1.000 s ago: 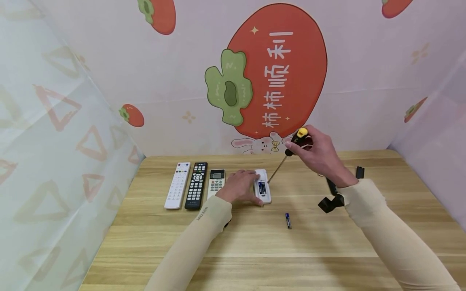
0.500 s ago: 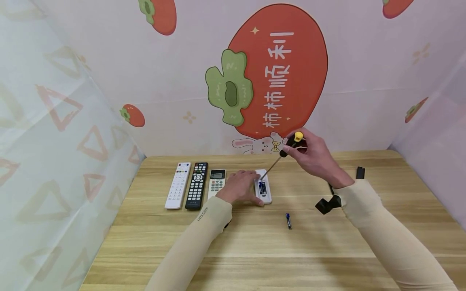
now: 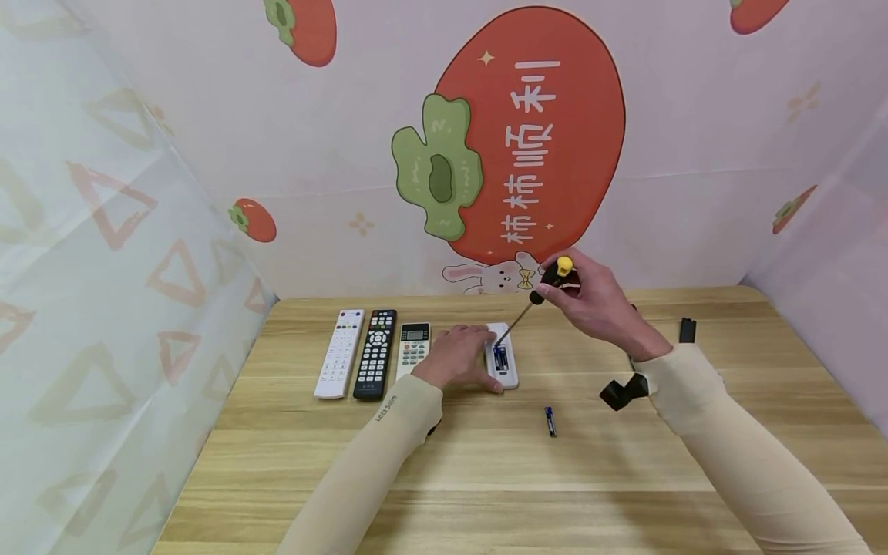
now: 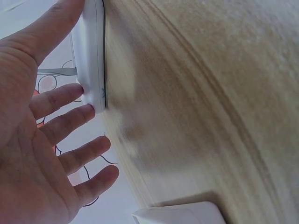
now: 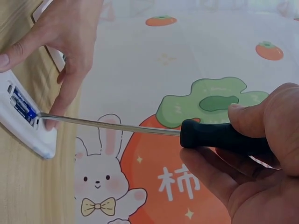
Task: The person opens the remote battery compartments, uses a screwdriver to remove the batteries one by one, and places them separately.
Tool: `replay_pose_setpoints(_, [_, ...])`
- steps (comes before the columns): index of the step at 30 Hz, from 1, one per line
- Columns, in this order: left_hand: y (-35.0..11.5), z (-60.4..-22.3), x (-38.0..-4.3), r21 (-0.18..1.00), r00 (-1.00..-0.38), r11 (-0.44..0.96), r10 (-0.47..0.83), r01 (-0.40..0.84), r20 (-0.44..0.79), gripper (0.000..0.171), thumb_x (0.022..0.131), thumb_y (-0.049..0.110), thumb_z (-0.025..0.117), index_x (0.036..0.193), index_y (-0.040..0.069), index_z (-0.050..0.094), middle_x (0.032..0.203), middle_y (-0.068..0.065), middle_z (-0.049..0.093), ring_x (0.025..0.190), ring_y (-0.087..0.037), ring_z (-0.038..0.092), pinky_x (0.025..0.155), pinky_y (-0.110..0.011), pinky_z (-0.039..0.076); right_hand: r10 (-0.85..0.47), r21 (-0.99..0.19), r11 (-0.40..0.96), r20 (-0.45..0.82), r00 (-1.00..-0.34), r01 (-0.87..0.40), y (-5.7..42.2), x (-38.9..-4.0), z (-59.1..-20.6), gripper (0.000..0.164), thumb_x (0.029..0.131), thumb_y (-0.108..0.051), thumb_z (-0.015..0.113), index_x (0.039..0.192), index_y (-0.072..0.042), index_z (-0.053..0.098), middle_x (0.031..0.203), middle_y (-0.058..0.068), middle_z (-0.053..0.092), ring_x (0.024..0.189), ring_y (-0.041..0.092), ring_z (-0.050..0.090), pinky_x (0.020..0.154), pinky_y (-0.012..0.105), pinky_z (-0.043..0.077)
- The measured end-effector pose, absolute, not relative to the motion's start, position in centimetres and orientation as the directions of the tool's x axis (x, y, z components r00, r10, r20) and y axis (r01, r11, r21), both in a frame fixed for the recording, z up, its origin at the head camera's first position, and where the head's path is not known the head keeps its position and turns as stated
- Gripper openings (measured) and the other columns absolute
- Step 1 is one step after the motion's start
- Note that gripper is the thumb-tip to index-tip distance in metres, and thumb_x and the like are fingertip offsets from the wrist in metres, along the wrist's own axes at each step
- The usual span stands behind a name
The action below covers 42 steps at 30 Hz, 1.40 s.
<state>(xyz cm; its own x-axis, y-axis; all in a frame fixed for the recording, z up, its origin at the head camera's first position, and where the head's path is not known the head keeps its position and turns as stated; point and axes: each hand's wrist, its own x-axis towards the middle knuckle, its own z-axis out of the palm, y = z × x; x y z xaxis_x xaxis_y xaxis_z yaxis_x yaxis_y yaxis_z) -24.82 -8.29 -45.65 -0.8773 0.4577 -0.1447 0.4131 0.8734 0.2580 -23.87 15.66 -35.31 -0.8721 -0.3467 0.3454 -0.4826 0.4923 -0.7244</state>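
A white remote control (image 3: 511, 376) lies on the table with its battery compartment upward, blue batteries (image 3: 501, 359) inside. My left hand (image 3: 459, 356) holds it from the left, the thumb at its near end and fingertips toward its far end. In the left wrist view the other fingers of that hand stay off the remote. My right hand (image 3: 590, 297) grips the black-and-yellow handle of a screwdriver (image 5: 140, 128). The screwdriver slants down to the left, and its tip meets the far end of the battery compartment, as the right wrist view shows.
Left of the hands lie a white remote (image 3: 339, 354), a black remote (image 3: 375, 354) and a smaller remote with a display (image 3: 414, 344), partly hidden. A loose blue battery (image 3: 550, 422) sits nearer me. At the right are a black strap-like piece (image 3: 623, 391) and a small black piece (image 3: 687, 331).
The screwdriver tip has moved left from the remote's right edge into the battery compartment. My right hand has shifted slightly left and down; my left hand has stayed in place.
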Motion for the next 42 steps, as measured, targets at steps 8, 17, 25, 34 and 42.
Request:
replay_pose_setpoints(8, [-8.3,-45.7,-24.8,0.268,-0.875,0.867,0.466,0.421,-0.134,0.097,0.070,0.062,0.087,0.149,0.018,0.053,0.156,-0.001,0.045,0.143,-0.028,0.040,0.116,-0.050,0.033,-0.390,-0.721,0.464,0.356,-0.849,-0.515,15.7,-23.9,-35.2,0.031,0.097,-0.006,0.069,0.122,0.000,0.052,0.114,0.013,0.058,0.101,0.027,0.067,0.082,0.022,0.057])
replay_pose_setpoints(17, [-8.4,-45.6,-24.8,0.272,-0.876,0.867,0.464,0.417,-0.135,0.097,0.070,0.061,0.087,0.150,0.018,0.052,0.158,-0.001,0.043,0.144,-0.029,0.039,0.117,-0.050,0.032,-0.437,-0.728,0.448,0.327,-0.838,-0.518,16.3,-23.6,-35.1,0.032,0.096,-0.001,0.068,0.124,-0.002,0.052,0.114,0.013,0.060,0.099,0.027,0.066,0.082,0.018,0.055])
replay_pose_setpoints(25, [-8.6,-45.6,-24.9,0.266,-0.874,0.866,0.467,0.423,-0.132,0.098,0.070,0.062,0.086,0.150,0.018,0.051,0.158,-0.002,0.042,0.144,-0.029,0.038,0.117,-0.051,0.032,-0.410,-0.689,0.483,0.367,-0.835,-0.540,16.9,-23.7,-36.0,0.034,0.090,0.000,0.075,0.116,-0.002,0.054,0.108,0.011,0.065,0.097,0.027,0.068,0.082,0.023,0.057])
replay_pose_setpoints(34, [-8.6,-45.7,-24.8,0.266,-0.875,0.869,0.463,0.417,-0.141,0.098,0.070,0.061,0.086,0.151,0.019,0.050,0.159,-0.002,0.041,0.145,-0.029,0.037,0.117,-0.051,0.031,-0.392,-0.693,0.479,0.382,-0.837,-0.540,17.2,-23.9,-36.8,0.034,0.090,0.000,0.075,0.116,-0.002,0.053,0.109,0.010,0.065,0.100,0.028,0.067,0.080,0.018,0.056])
replay_pose_setpoints(42, [-8.4,-45.8,-24.8,0.279,-0.875,0.866,0.463,0.414,-0.139,0.099,0.070,0.060,0.087,0.151,0.018,0.050,0.159,-0.002,0.041,0.145,-0.029,0.038,0.117,-0.050,0.031,-0.387,-0.711,0.485,0.347,-0.854,-0.509,17.1,-24.2,-36.4,0.036,0.092,0.000,0.073,0.118,0.000,0.049,0.111,0.014,0.064,0.101,0.031,0.067,0.083,0.026,0.058])
